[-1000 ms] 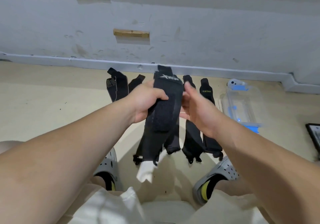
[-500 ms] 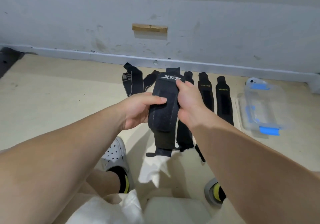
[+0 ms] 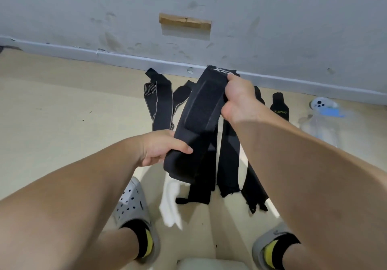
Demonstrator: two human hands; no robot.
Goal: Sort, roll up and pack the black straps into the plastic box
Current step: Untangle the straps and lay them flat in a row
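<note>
A wide black strap (image 3: 201, 123) with white lettering at its top end is held up over the floor. My left hand (image 3: 161, 148) grips its lower folded part, thumb on top. My right hand (image 3: 240, 100) grips its upper right edge. A narrower tail (image 3: 199, 190) hangs from it. Several other black straps lie side by side on the floor: one with pale edging (image 3: 161, 102) at the left, plain ones (image 3: 228, 161) under my right arm, one with green lettering (image 3: 279, 107). The clear plastic box (image 3: 320, 125) with blue clips sits at the right, blurred.
A white wall with a baseboard (image 3: 125, 57) runs close behind the straps. A white controller (image 3: 319, 103) lies by the box. A white cloth (image 3: 171, 207) lies between my feet in grey clogs (image 3: 134, 209). Beige floor stretches to the left.
The strap is now stretched longer: my right hand slid up to its top edge and my left hand moved down to its lower part. The camera tilted down and shifted left.
</note>
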